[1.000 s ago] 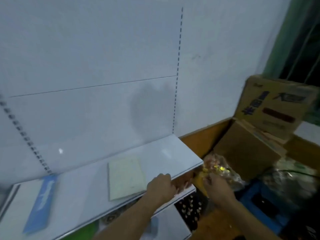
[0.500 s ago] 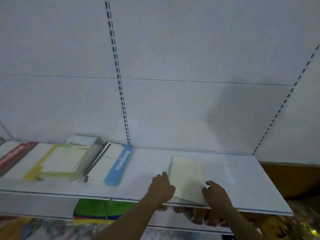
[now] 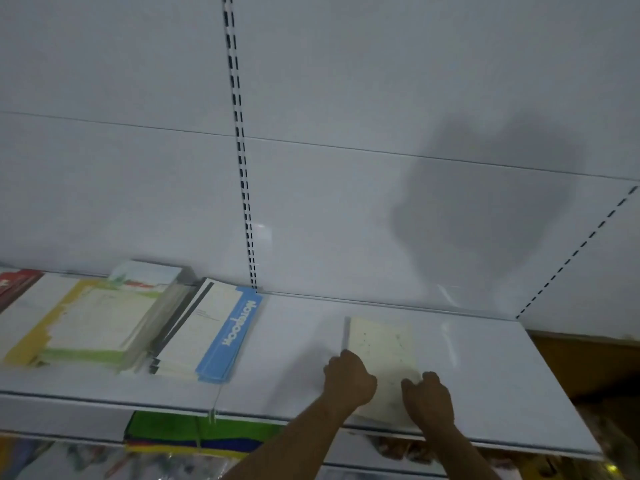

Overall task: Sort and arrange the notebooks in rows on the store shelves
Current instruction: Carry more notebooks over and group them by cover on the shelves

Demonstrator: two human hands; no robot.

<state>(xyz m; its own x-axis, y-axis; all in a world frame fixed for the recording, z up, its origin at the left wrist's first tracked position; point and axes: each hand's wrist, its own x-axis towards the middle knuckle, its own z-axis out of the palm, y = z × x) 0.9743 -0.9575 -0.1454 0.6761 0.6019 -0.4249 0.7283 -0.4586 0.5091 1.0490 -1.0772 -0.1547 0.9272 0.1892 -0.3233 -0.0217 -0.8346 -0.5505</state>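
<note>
A pale yellow-green notebook (image 3: 381,344) lies flat on the white shelf (image 3: 491,379), near its front edge and right of the middle upright. My left hand (image 3: 349,379) grips the notebook's left edge with curled fingers. Over its near right corner my right hand (image 3: 427,396) is curled and holds it. To the left stands a stack of white notebooks with a blue "Notebook" band (image 3: 221,337). Further left is a stack with yellow and green borders (image 3: 86,327), and red notebooks (image 3: 15,285) sit at the far left edge.
The white back panel rises behind the shelf, with a slotted upright (image 3: 242,168) in the middle. Bare shelf surface lies on both sides of the pale notebook. Below, a lower shelf holds a green, blue and yellow stack (image 3: 194,433) and wrapped goods.
My view swung left from the cardboard boxes to the shelf. My right hand came off a shiny packet beside the shelf and onto the pale notebook; my left hand moved to its left edge.
</note>
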